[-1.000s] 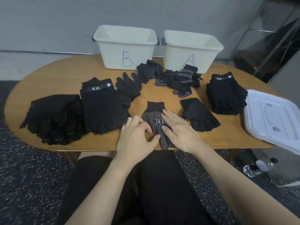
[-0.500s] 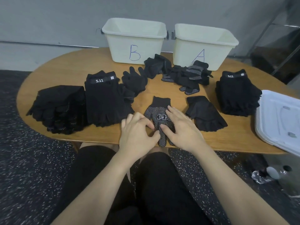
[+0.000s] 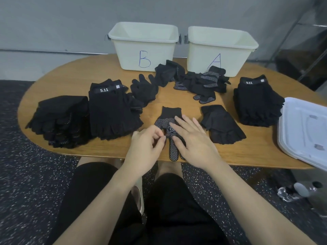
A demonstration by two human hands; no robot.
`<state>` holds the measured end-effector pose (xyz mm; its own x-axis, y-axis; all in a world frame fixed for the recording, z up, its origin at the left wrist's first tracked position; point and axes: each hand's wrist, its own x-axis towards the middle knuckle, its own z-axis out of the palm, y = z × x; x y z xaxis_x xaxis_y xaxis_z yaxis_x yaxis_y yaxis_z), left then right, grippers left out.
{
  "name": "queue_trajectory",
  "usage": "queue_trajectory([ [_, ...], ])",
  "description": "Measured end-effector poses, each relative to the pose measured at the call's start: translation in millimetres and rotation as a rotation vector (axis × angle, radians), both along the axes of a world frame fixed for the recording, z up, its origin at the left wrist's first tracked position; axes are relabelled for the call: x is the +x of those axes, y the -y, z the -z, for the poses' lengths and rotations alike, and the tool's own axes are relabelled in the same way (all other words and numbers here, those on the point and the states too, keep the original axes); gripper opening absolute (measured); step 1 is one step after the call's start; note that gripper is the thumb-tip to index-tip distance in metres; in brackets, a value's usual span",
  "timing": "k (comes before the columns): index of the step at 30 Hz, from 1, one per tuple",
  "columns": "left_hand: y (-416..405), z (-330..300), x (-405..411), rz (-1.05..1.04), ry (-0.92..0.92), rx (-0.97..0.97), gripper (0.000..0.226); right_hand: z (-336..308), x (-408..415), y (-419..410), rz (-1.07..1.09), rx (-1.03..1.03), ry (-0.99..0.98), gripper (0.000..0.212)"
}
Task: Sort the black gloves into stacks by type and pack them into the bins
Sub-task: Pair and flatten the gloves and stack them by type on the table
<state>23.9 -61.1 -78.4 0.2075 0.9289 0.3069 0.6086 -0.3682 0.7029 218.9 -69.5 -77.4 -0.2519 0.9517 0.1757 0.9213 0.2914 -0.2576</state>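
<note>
A black dotted glove (image 3: 167, 121) lies flat near the table's front edge. My right hand (image 3: 193, 142) presses on it with straight fingers. My left hand (image 3: 147, 147) pinches its left edge with curled fingers. Left of it sit a stack of 5.11 fingerless gloves (image 3: 111, 110) and a stack of dotted gloves (image 3: 60, 121). A single fingerless glove (image 3: 221, 123) lies to the right, with another 5.11 stack (image 3: 256, 101) beyond it. Loose gloves (image 3: 200, 82) are heaped before bin A (image 3: 221, 50); bin B (image 3: 143, 48) stands to its left.
A white plastic lid (image 3: 306, 131) overhangs the oval wooden table (image 3: 70, 75) at the right edge. A few plain knit gloves (image 3: 144, 88) lie near bin B. A bottle and clear wrapper (image 3: 300, 190) lie on the speckled floor at right. My knees are under the front edge.
My left hand's fingers have curled tighter on the dotted glove's edge. My right hand has slid slightly up the glove. The camera has shifted a little.
</note>
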Motion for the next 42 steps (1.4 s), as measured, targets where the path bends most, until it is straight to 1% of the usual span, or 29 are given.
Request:
queue_trajectory([
  [1,2,2,0,0.023,-0.025,0.038,0.01,0,0,0,-0.018,-0.004,-0.002,0.051],
  [4,4,7,-4,0.073,-0.099,0.092,0.024,3,0,-3,-0.031,-0.038,-0.028,0.05],
  [5,3,8,-7,0.088,-0.115,0.122,0.025,3,0,-3,-0.025,-0.046,-0.035,0.051],
  [10,10,13,-18,0.173,-0.244,0.306,0.019,5,0,-3,-0.016,-0.051,-0.028,0.053],
  [13,12,5,-15,0.191,-0.211,0.344,0.013,3,0,-3,-0.011,-0.058,-0.009,0.057],
  [16,-2,-5,-13,0.204,-0.209,0.306,0.02,2,0,-2,-0.001,-0.07,0.039,0.061],
  [17,-10,-6,-11,0.221,-0.234,0.258,0.028,2,0,-3,-0.002,-0.081,0.056,0.062],
  [19,-24,-8,-9,0.299,-0.337,0.148,0.046,2,2,-4,-0.015,-0.12,0.085,0.066],
  [21,-33,-5,-6,0.37,-0.485,0.082,0.057,1,4,-6,-0.041,-0.163,0.117,0.072],
  [23,-35,0,-6,0.386,-0.605,0.046,0.061,-1,6,-8,-0.054,-0.202,0.151,0.07],
  [27,-41,2,-3,0.362,-0.689,0.043,0.064,-1,11,-19,-0.022,-0.221,0.142,0.074],
  [32,-55,-2,3,0.371,-0.712,0.007,0.066,-4,20,-31,-0.006,-0.258,0.114,0.078],
  [34,-55,-2,3,0.381,-0.678,0.005,0.067,-4,22,-32,0.0,-0.266,0.102,0.082],
  [36,-56,0,3,0.365,-0.606,0.021,0.069,-7,24,-31,-0.005,-0.296,0.052,0.084],
  [39,-64,-3,11,0.32,-0.537,0.059,0.07,-24,31,-36,-0.01,-0.319,-0.111,0.07],
  [41,-72,-7,19,0.333,-0.549,0.054,0.071,-32,38,-46,-0.026,-0.303,-0.127,0.063],
  [42,-76,-8,23,0.343,-0.573,0.032,0.077,-32,42,-52,-0.037,-0.297,-0.113,0.062],
])
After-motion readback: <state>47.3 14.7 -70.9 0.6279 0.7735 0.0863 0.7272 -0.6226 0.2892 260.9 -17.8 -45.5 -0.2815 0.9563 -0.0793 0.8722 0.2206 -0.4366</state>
